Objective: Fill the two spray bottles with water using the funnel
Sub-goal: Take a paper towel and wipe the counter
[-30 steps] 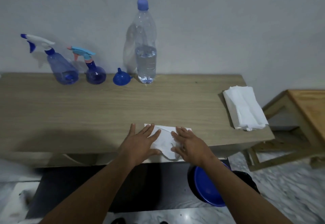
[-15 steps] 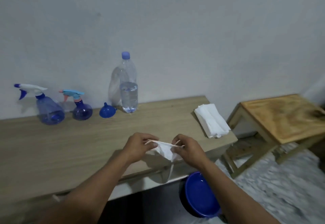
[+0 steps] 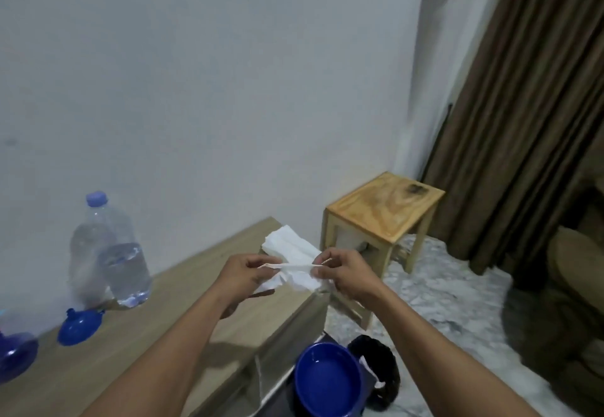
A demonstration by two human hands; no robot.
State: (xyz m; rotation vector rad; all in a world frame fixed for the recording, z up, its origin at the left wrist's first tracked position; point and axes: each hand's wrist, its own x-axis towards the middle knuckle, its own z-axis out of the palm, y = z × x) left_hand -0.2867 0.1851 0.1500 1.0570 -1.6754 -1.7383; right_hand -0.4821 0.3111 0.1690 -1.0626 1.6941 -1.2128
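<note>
Both grips pinch a white tissue (image 3: 294,274) taut between left hand (image 3: 243,274) and right hand (image 3: 343,272) above the bench (image 3: 137,351). The funnel (image 3: 80,325) lies beside the capped water bottle (image 3: 114,253); one spray bottle (image 3: 14,356) peeks in at left. Filling looks unstarted.

Water bottle (image 3: 111,253) stands at the table's (image 3: 137,344) back edge, funnel (image 3: 80,326) just left of it, one spray bottle (image 3: 14,356) further left. Stack of napkins (image 3: 287,246) at the right end; stool (image 3: 385,217) beyond; bowl (image 3: 328,380) down below the front edge.
</note>
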